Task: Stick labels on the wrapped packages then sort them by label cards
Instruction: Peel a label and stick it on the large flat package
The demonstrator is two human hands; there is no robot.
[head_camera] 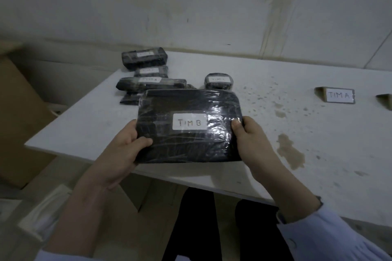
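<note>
Both hands gripping flat wrapped pkg (188, 127) above near table edge (84, 125): left hand (125, 148) and right hand (252, 140) fingers curling round its sides. "TIM B" label (189, 121) on. Labelled pkgs (146, 70) waiting far left; "TIM A" card (339, 95) far right. Sorting seems barely begun.

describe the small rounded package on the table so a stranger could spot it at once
Start at the white table. Just beyond the large TIM B package, a small black package sits alone, right of the cluster of long packages. It alone is short and rounded; its neighbours are long bars.
</note>
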